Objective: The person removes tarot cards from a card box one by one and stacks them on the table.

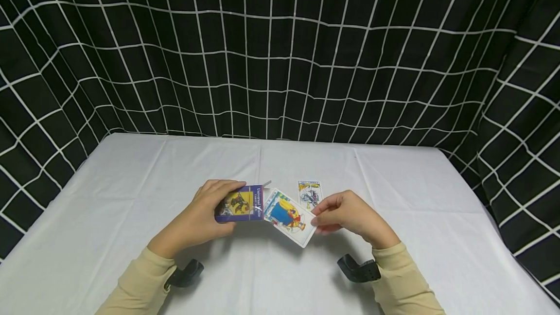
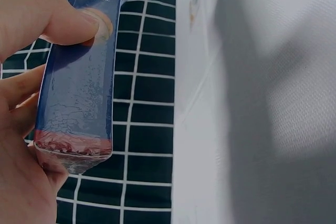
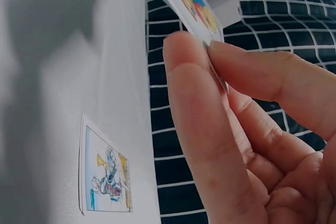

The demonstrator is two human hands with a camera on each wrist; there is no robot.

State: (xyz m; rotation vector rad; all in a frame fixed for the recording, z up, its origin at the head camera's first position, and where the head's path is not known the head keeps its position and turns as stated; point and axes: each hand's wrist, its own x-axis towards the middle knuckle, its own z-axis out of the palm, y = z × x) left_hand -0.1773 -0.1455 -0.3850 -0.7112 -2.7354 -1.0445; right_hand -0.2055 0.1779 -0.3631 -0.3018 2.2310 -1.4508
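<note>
My left hand [image 1: 205, 213] grips a purple-blue tarot card box [image 1: 239, 204] from its left end, thumb along the narrow side in the left wrist view. The box is held on its side, its flap end facing right. Between thumb and fingertips my right hand [image 1: 350, 215] pinches a tarot card [image 1: 288, 218] with a yellow, red and blue picture. That card slants down to the right, its far end right at the box's opening. Behind it on the cloth lies another tarot card [image 1: 309, 192], partly hidden by the held card and fingers in the head view.
A white cloth [image 1: 393, 183] covers the table. Black fabric with a white grid [image 1: 280, 52] hangs behind and at both sides. Dark wrist mounts [image 1: 185, 273] jut inward from both sleeves.
</note>
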